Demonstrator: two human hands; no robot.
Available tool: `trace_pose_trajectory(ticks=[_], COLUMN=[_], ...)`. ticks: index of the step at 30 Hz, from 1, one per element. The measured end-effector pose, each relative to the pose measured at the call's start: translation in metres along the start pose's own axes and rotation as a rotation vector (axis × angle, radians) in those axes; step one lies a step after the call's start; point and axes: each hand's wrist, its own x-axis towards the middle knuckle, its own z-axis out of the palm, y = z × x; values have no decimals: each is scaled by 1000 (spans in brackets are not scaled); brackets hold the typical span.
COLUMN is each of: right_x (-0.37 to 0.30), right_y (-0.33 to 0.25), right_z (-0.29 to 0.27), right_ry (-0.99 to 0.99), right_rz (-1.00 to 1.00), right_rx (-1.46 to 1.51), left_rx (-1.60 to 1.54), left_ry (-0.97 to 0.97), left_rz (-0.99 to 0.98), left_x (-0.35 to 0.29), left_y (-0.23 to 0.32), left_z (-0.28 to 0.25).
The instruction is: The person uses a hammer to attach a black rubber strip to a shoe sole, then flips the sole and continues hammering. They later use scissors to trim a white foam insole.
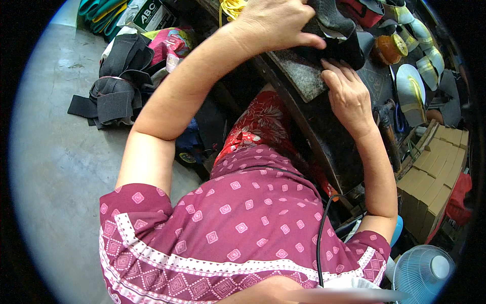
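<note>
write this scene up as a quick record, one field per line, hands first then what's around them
left hand: at the dark material, thumb pointing toward it; grip unclear
right hand: fingertips at the dark material's near edge; grip unclear
between hands: dark material
under work: grey speckled slab, on a dark workbench
right of hands: amber roll, pale sole-shaped piece with a yellow mark
far right: stacked cardboard boxes
lower right: blue fan
left side: bundle of black straps
</note>
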Motion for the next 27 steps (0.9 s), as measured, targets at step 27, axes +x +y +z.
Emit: trace_pose_trajectory(ticks=[27], right_x=[-2], right_y=[3], right_z=[-3], right_ry=[-67], right_rz=[84], right_rx=[302], left_rx=[-159], left_ry=[-201], left_rz=[-199], left_x=[-21], left_y=[14], left_z=[45])
